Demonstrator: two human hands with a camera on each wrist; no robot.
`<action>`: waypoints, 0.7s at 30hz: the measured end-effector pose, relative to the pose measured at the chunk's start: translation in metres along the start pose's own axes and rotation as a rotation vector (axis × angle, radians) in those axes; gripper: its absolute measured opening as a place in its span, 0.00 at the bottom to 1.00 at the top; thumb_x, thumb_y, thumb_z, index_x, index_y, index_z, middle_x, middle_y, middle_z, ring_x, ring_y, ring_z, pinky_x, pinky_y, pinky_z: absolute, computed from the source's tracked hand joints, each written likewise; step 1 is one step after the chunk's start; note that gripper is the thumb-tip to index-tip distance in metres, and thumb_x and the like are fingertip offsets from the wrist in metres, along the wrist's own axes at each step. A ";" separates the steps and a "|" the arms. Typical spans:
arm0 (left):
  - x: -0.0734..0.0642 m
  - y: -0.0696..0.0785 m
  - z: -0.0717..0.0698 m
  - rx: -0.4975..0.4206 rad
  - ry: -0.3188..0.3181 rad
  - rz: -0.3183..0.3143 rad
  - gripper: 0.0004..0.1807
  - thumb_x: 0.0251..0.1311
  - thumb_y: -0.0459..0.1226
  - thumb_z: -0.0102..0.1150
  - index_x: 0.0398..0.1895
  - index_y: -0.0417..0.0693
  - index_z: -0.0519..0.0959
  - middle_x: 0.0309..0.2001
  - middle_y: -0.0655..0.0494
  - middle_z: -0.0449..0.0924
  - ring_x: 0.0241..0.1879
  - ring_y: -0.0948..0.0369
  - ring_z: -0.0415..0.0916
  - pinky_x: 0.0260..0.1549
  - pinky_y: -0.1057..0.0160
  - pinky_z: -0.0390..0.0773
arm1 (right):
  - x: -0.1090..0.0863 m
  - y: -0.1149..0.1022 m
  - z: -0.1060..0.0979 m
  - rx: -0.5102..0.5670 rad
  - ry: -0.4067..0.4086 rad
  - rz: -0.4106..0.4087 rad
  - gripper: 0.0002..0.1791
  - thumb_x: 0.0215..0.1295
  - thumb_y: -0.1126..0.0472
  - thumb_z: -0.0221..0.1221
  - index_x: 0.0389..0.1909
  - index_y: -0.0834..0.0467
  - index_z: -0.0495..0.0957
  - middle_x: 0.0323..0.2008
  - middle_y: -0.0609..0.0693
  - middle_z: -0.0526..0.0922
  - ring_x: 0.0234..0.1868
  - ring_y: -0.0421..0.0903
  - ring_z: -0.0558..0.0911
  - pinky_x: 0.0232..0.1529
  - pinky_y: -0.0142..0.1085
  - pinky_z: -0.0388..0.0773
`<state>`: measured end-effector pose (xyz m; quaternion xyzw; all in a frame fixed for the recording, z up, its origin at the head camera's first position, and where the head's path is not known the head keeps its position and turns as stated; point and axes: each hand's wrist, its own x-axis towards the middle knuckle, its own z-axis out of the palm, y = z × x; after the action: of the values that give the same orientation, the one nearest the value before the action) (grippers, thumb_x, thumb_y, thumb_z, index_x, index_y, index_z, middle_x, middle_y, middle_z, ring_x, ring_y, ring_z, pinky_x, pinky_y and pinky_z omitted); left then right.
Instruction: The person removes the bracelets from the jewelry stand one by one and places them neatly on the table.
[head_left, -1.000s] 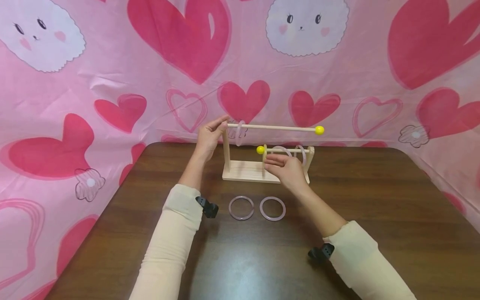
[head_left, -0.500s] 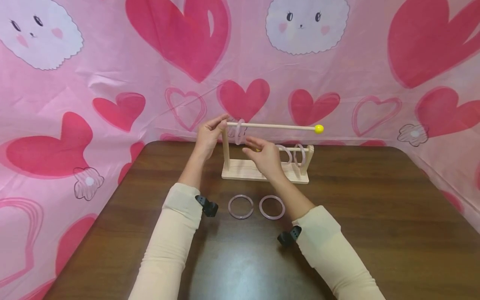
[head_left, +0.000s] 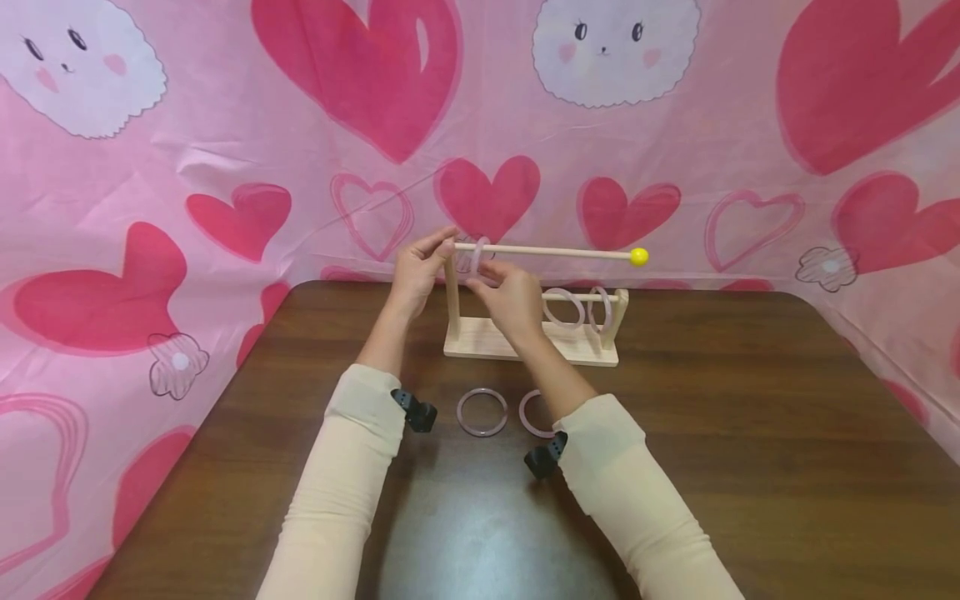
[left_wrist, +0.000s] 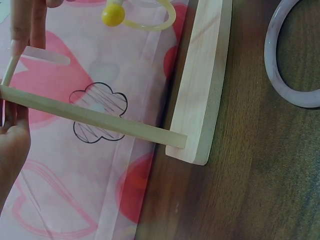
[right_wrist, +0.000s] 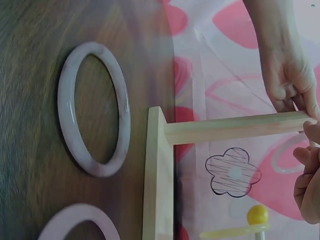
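Note:
My left hand (head_left: 416,275) holds the top of the left post (head_left: 452,296) of a wooden bangle stand (head_left: 487,340). A pale lilac bangle (head_left: 477,257) hangs on the upper rod (head_left: 558,251) close to that post. The thumb and fingers of my right hand (head_left: 517,304) pinch this bangle's near side. Two more lilac bangles (head_left: 564,308) hang on the lower rod, toward the right post (head_left: 619,312). In the left wrist view a yellow bangle (left_wrist: 152,26) hangs beside the lower rod's yellow ball (left_wrist: 113,15); my right hand hides both in the head view.
On the brown table (head_left: 750,467), in front of the stand, lie two lilac bangles: a left one (head_left: 461,412) and a right one (head_left: 525,414), partly covered by my right forearm. A yellow ball (head_left: 639,257) caps the upper rod's right end. A pink heart-patterned cloth (head_left: 300,150) hangs behind.
My right hand has moved left and up from the lower rod's yellow ball to the bangle on the upper rod and taken hold of it. My left hand stays on the post.

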<state>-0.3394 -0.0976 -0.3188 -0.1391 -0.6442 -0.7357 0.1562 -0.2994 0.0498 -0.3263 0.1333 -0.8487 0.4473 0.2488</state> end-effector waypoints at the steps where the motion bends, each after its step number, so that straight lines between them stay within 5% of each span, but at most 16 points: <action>1: 0.000 0.000 0.000 0.001 0.001 0.000 0.17 0.59 0.28 0.56 0.52 0.31 0.73 0.54 0.40 0.73 0.53 0.58 0.72 0.53 0.64 0.71 | 0.000 0.000 0.001 -0.022 0.008 -0.007 0.18 0.52 0.57 0.68 0.44 0.59 0.82 0.38 0.51 0.84 0.41 0.46 0.83 0.38 0.36 0.79; 10: 0.000 0.001 -0.003 -0.010 -0.021 -0.017 0.18 0.60 0.29 0.55 0.53 0.31 0.72 0.54 0.39 0.73 0.52 0.60 0.72 0.54 0.64 0.70 | 0.000 -0.005 0.004 -0.118 0.088 -0.023 0.10 0.54 0.57 0.65 0.35 0.56 0.86 0.30 0.49 0.86 0.33 0.46 0.83 0.31 0.40 0.78; 21: 0.000 0.002 -0.001 -0.007 -0.014 -0.023 0.18 0.60 0.28 0.56 0.53 0.30 0.72 0.54 0.39 0.73 0.53 0.52 0.72 0.53 0.63 0.72 | -0.004 0.009 -0.009 0.099 0.152 0.043 0.09 0.55 0.64 0.64 0.35 0.65 0.84 0.31 0.58 0.84 0.33 0.48 0.84 0.33 0.36 0.81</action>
<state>-0.3391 -0.0984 -0.3173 -0.1374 -0.6442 -0.7388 0.1426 -0.2976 0.0619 -0.3299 0.0927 -0.8070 0.5026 0.2959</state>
